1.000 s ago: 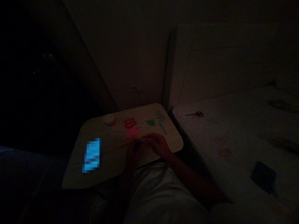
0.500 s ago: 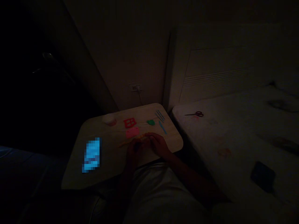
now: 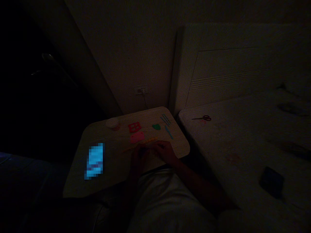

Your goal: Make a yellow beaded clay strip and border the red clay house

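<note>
Landmark: flat pink rectangular slab (image 3: 137,137) on the pale wood-grain table (image 3: 116,165).
Left hand: mine (image 3: 139,156), fingers curled, on the slab's near side; too dark to tell whether anything is gripped.
Right hand: mine (image 3: 165,150), near-right of the slab, fingers bent towards the left's; contents likewise unreadable.
Yellow pieces: bumpy yellow strip (image 3: 150,140) just right of the slab, by my fingers; thin yellow strip (image 3: 128,149) near-left of it.
Risk, knuckles: a short forward slip could shove the bumpy strip into the slab, perhaps denting both if soft.
Risk, light: dimness could cause a misplaced pinch.
</note>
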Motion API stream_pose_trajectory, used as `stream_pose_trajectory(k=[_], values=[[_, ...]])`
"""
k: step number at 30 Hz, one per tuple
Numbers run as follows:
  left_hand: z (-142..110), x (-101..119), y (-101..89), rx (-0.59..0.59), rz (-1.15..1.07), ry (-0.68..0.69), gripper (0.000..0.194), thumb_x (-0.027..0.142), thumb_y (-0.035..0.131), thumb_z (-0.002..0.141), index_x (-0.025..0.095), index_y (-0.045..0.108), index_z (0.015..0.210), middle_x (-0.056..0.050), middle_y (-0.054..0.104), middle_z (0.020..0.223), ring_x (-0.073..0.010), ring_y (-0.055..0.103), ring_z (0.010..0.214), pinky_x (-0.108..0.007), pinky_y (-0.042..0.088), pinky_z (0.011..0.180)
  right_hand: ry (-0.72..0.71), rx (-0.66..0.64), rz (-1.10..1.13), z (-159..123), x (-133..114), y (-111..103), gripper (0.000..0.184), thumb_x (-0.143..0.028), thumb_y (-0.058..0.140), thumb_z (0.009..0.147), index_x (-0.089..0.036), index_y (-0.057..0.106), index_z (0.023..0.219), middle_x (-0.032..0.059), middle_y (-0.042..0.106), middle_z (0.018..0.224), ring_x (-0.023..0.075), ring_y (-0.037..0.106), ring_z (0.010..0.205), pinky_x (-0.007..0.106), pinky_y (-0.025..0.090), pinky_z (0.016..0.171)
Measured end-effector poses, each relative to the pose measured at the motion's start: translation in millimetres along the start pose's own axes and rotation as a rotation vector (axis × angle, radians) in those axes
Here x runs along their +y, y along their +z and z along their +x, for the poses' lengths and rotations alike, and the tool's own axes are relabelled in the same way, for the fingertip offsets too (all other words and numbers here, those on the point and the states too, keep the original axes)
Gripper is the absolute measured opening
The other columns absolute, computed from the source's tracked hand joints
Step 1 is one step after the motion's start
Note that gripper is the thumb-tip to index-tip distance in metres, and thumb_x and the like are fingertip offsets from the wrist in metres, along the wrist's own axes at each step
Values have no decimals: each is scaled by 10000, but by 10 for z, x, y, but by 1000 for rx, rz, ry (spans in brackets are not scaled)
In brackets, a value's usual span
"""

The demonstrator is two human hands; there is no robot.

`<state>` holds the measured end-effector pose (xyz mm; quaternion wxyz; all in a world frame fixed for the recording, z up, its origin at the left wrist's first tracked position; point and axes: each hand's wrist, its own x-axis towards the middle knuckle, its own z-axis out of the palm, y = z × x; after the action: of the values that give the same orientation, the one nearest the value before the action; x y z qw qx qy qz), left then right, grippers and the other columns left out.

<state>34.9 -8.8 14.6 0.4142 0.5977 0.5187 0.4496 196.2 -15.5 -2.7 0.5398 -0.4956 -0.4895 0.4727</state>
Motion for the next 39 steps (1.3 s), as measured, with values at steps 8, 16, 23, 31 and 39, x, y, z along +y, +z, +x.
stream_pose_trajectory(k=[8, 16, 23, 31, 39], values=[[-2, 18, -6, -7, -21, 0, 210, 380, 681, 719, 208, 634, 830, -18, 684, 822, -207, 639, 806, -318, 519, 778, -183, 55, -54, 42, 5, -45, 343, -470, 578, 938, -200, 790, 941, 47, 693, 777, 175, 631, 755, 273, 503, 686], [0, -32, 7, 2, -9, 7, 191, 365, 682, 722, 209, 634, 821, -15, 679, 811, -201, 634, 786, -304, 517, 743, -68, 56, 133, 57, 70, 3, 382, -368, 738, 774, -215, 710, 1123, 31, 713, 880, 149, 635, 704, 265, 543, 641], [6, -3, 1, 11, -5, 9, 191, 368, 679, 701, 217, 634, 809, -17, 688, 787, -210, 632, 769, -314, 529, 725, 10, 100, 63, 47, -2, 10, 216, -379, 775, 692, -190, 704, 769, 22, 708, 727, 157, 623, 651, 253, 509, 584], [0, -27, -8, 5, 11, 25, 207, 383, 689, 730, 206, 642, 827, -24, 686, 817, -205, 635, 794, -316, 522, 765, -18, 82, 140, 42, -21, 21, 250, -384, 746, 771, -191, 756, 929, 52, 759, 841, 166, 669, 673, 272, 544, 629], [19, -60, 1, 7, 22, 33, 186, 364, 677, 722, 208, 628, 810, -11, 670, 789, -198, 622, 776, -309, 515, 754, -56, 61, 140, 54, 20, 9, 303, -453, 593, 901, -193, 729, 979, 20, 692, 704, 147, 627, 584, 263, 518, 583]])
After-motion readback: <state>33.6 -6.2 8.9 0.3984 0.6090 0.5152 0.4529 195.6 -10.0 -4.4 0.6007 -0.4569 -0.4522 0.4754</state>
